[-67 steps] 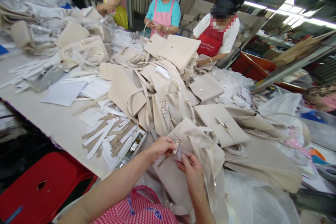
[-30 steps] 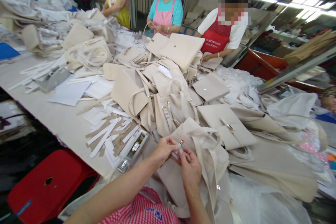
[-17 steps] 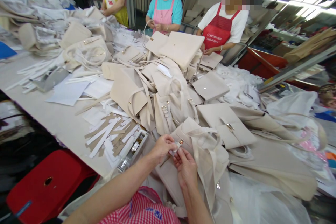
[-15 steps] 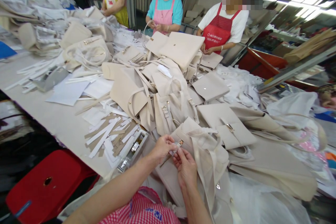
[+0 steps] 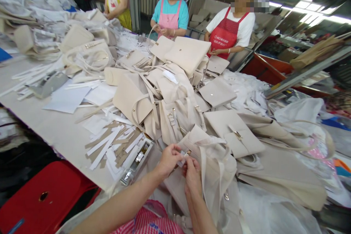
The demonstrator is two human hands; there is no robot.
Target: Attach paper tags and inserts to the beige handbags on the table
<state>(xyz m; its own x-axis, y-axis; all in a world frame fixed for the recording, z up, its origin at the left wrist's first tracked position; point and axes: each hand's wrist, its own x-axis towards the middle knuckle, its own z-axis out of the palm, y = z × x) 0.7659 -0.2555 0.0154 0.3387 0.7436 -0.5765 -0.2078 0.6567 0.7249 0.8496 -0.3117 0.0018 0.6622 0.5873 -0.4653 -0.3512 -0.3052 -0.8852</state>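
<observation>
My left hand (image 5: 170, 160) pinches one side of a small whitish, see-through strip (image 5: 183, 160). The fingertips of my right hand (image 5: 192, 173) are closed on its other side. Just above the strip is a gold-coloured clasp (image 5: 188, 152) on a beige handbag (image 5: 195, 138), which lies under and beyond both hands. Loose straps (image 5: 204, 161) of the bag hang to the right of my right hand. Left of my forearm stands a tape dispenser (image 5: 141, 156) with a shiny roll. What lies beneath my fingers is partly hidden.
More beige bags (image 5: 181, 51) are heaped across the table (image 5: 68, 146). Paper and cardboard strips (image 5: 115, 144) lie to the left, near a grey dispenser (image 5: 49, 84). A red stool (image 5: 46, 193) stands at lower left. Several co-workers (image 5: 170, 14) stand opposite.
The view has shifted slightly. My fingertips have drawn a little apart, and more of the whitish strip shows between them, close to the clasp. The bag stays in place.
</observation>
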